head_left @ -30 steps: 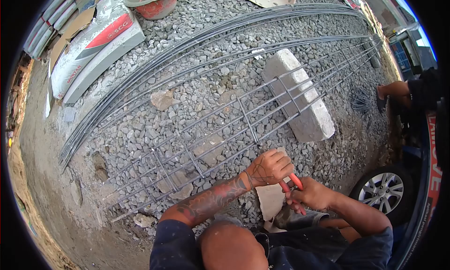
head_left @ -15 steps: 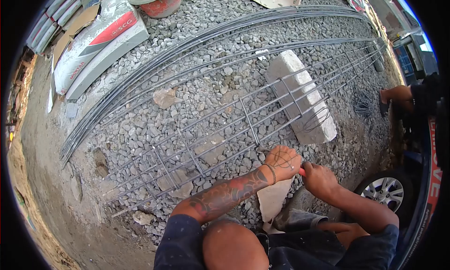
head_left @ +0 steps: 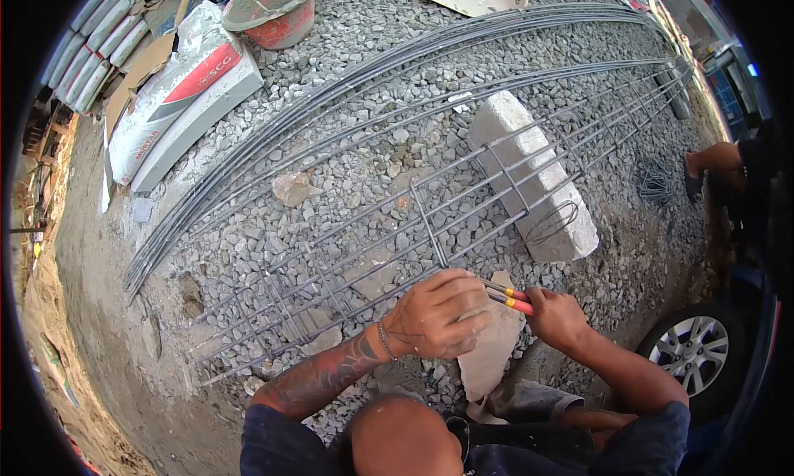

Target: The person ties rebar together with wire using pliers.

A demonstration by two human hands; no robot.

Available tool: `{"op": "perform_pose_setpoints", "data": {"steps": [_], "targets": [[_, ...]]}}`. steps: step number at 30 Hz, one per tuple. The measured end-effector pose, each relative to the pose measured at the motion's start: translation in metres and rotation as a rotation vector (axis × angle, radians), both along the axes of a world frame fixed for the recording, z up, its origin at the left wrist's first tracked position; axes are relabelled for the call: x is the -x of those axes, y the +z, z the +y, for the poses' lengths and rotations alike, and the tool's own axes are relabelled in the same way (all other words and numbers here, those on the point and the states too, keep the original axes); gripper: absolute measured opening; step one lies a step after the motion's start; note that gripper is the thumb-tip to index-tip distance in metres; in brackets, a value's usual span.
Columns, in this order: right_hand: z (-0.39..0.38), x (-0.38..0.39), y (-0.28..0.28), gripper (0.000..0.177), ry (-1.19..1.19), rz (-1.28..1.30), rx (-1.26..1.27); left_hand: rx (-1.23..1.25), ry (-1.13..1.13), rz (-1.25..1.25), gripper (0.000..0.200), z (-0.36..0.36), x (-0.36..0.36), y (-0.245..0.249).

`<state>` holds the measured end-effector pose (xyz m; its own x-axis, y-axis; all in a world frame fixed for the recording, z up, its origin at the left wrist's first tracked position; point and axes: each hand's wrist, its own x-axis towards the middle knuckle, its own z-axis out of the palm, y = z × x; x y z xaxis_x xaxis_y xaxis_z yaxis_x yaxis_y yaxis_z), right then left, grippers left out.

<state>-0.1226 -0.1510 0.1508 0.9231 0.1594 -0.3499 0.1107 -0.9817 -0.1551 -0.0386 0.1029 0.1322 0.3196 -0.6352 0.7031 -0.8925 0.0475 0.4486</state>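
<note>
My right hand (head_left: 558, 318) is wrapped round the red and yellow handles of a pair of pliers (head_left: 514, 301). The jaws are hidden behind my left hand (head_left: 440, 314), whose fingers are curled together at the near long bar of a rebar cage (head_left: 428, 224). What those fingers pinch, if anything, is hidden. Thin dark wire strands show on the back of that hand. Above it stands a stirrup crossing the long bars. The cage rests over a pale concrete block (head_left: 504, 116), where a loop of thin wire (head_left: 556, 220) hangs.
Long bent steel bars (head_left: 347, 69) lie beyond the cage on gravel (head_left: 380, 149). A mortar bag (head_left: 186, 87) and a bucket (head_left: 281, 31) are at upper left. A wire bundle (head_left: 655, 182), a person's leg (head_left: 718, 159) and a car wheel (head_left: 693, 349) are at right.
My left hand has shifted left and turned, its fingers now curled nearer the stirrup. The pliers' handles show more, slightly spread, and my right hand has moved slightly left.
</note>
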Motion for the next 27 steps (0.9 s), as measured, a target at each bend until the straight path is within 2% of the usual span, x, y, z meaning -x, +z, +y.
{"op": "perform_pose_setpoints", "data": {"steps": [1,3,5,6,8,14,20,23,25,27], "targets": [[0.005,0.006,-0.003,0.017,-0.013,0.022,-0.007,-0.022,0.273,0.102,0.049,0.014,-0.026,0.001],[0.014,0.015,-0.005,0.017,-0.024,0.033,-0.012,-0.154,0.666,0.227,0.060,0.019,-0.091,-0.006],[0.011,0.010,0.002,0.016,-0.018,0.011,0.035,-0.286,0.394,0.465,0.064,0.011,-0.127,-0.035],[0.015,0.011,0.011,0.016,-0.016,0.018,0.063,-0.276,0.400,0.468,0.064,0.007,-0.124,-0.042],[0.023,0.016,0.022,0.015,-0.025,0.007,0.097,-0.605,0.379,0.433,0.068,-0.003,-0.117,-0.046],[0.047,0.027,0.040,0.014,-0.075,-0.026,0.185,-0.640,0.510,0.326,0.058,-0.003,-0.117,-0.054],[0.054,0.032,0.037,0.016,-0.137,-0.073,0.151,-0.688,0.521,0.373,0.055,-0.003,-0.116,-0.048],[0.047,0.027,0.035,0.020,-0.163,-0.035,0.130,-0.599,0.548,0.270,0.058,-0.001,-0.111,-0.049],[0.043,0.020,0.036,0.018,-0.148,-0.040,0.152,-0.352,0.492,0.121,0.069,-0.008,-0.089,-0.025],[0.038,0.019,0.033,0.018,-0.099,-0.059,0.170,-0.229,0.109,0.265,0.082,-0.021,-0.054,0.004]]}}
